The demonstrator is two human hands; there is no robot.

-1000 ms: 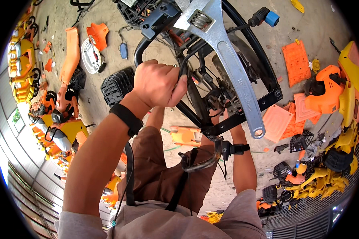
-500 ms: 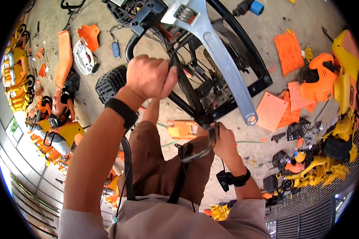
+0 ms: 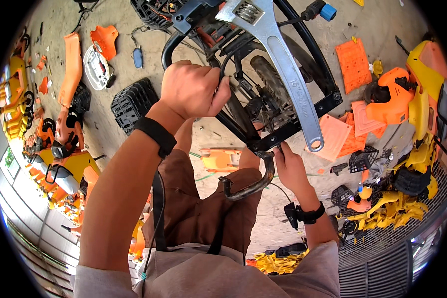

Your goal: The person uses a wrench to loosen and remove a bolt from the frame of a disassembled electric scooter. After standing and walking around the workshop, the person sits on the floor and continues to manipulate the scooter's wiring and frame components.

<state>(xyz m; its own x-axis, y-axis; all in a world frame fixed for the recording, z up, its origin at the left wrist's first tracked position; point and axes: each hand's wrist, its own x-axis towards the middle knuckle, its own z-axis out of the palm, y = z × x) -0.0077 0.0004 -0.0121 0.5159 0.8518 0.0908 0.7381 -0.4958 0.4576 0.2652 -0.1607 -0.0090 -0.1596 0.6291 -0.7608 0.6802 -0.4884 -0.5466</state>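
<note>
In front of me stands a black metal vehicle frame point(image 3: 319, 110), with cables and a black tyre point(image 3: 269, 74) inside it. My left hand point(image 3: 196, 89) is closed in a fist around the frame's left tube, thumb toward the inside. A large silver adjustable wrench point(image 3: 297, 94) lies slantwise across the top of the frame, touched by neither hand. My right hand point(image 3: 290, 169) is at the near lower bar, fingers together and pointing up; the bar hides the fingertips and anything they pinch. Beside it a worn, hooked tube point(image 3: 251, 191) sticks out toward me.
A black plastic crate point(image 3: 133, 105) and a long orange panel point(image 3: 70, 69) lie on the left. To the right are orange plates point(image 3: 352, 64), an orange shell point(image 3: 393, 97) and a heap of yellow parts point(image 3: 392, 213). Another orange piece point(image 3: 221, 160) lies beyond my legs.
My right hand has shifted right and up, from beside the hooked tube to the lower bar. The hooked tube shows more fully. My left hand keeps its grip; the view has shifted slightly.
</note>
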